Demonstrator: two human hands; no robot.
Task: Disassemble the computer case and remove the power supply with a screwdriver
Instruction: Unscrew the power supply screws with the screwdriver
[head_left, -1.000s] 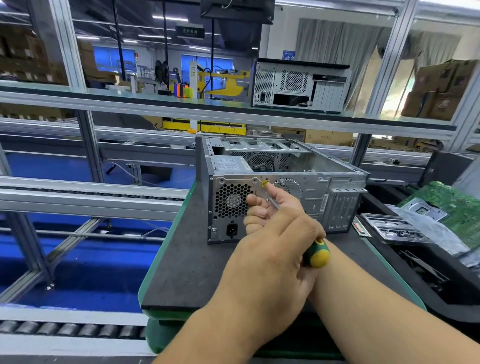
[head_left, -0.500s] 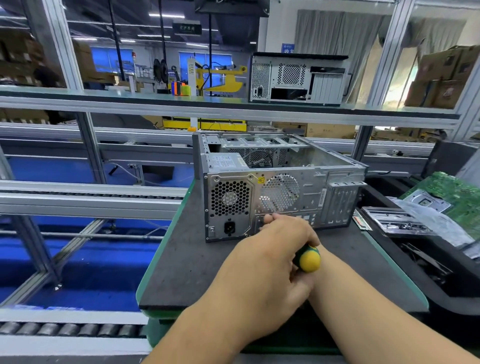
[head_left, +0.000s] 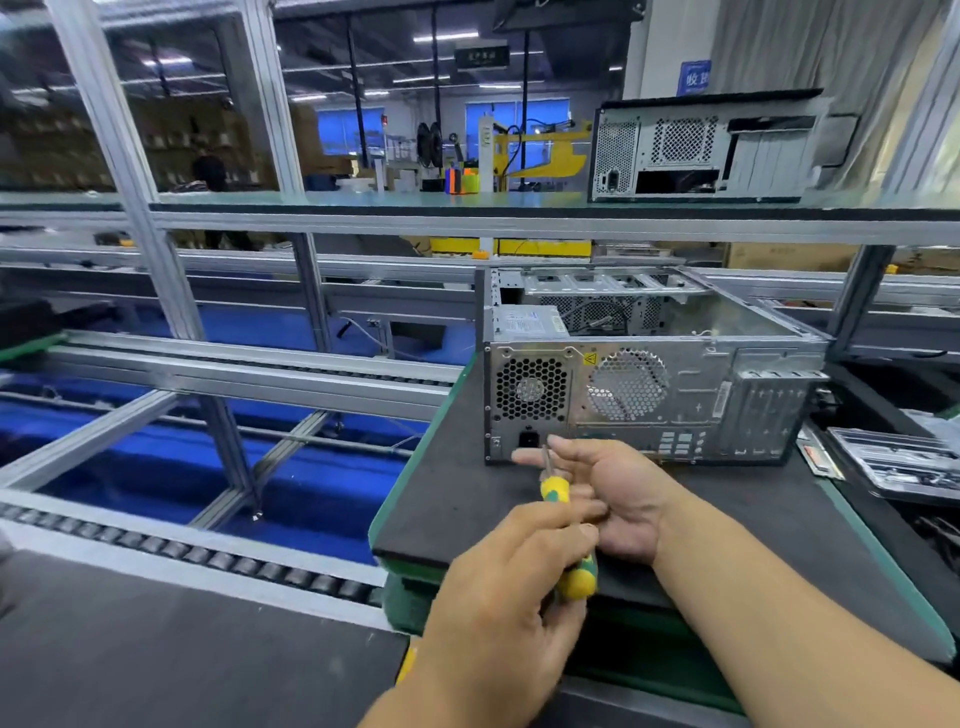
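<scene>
Your left hand grips the screwdriver, its tip over your flat, relaxed right hand, likely dropping a loosened screw there. The computer case sits just beyond on the desk.

Both hands, left and right, were bare; the forearms had no sleeves, gloves or jewellery.

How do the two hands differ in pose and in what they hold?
1. The left hand grips the screwdriver; the right hand grips nothing.
2. The left hand's fingers curl around the handle; the right hand lies open with straight fingers.
Both hover over the mat, in front of the case.
</scene>
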